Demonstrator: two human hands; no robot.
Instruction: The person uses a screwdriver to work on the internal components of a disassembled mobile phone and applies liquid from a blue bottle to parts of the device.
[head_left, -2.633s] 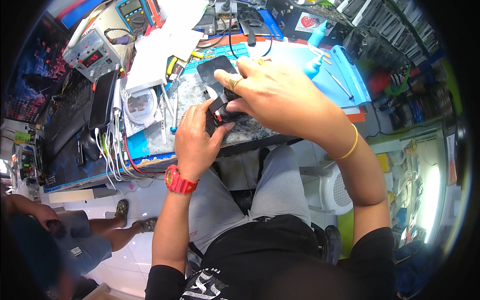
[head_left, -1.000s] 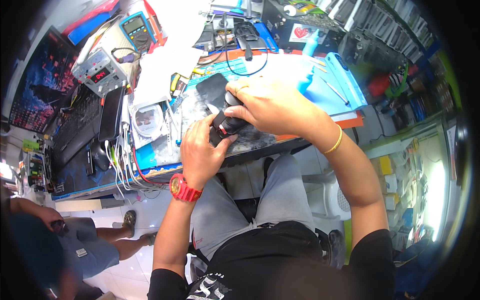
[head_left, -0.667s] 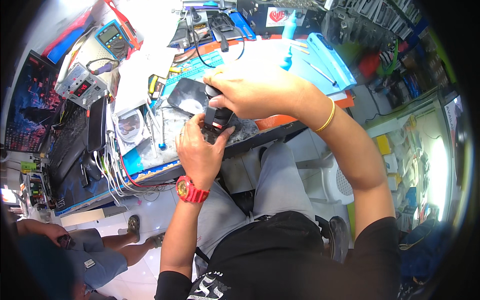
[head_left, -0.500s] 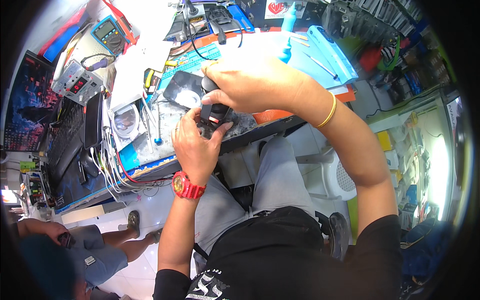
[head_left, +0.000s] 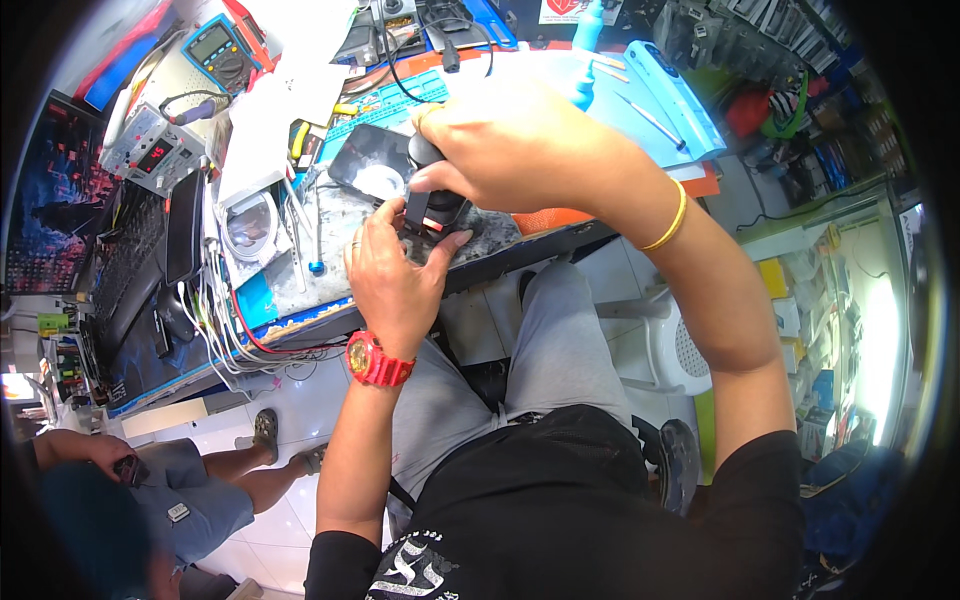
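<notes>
A black device (head_left: 418, 208) with a rounded upper part and a small red-and-white patch stands at the near edge of the worktable; much of it is hidden by my hands. My right hand (head_left: 510, 150) is closed round its top, thumb pressed against the side. Lower down, my left hand (head_left: 393, 285) steadies the base between thumb and fingers. A dark phone-like slab (head_left: 365, 155) lies just beyond, with a bright white round patch (head_left: 378, 182) on it.
At left are a power supply (head_left: 150, 152), a multimeter (head_left: 218, 55), tweezers (head_left: 294, 238) and bundled white cables (head_left: 215, 335). A blue mat (head_left: 632, 128) with squeeze bottles (head_left: 588, 28) lies at far right. A white stool (head_left: 655, 345) stands to my right; another person's legs (head_left: 245, 480) are at lower left.
My view has shifted slightly, so the table appears a little displaced. Both hands keep their hold on the black device; the right thumb sits a little differently against it.
</notes>
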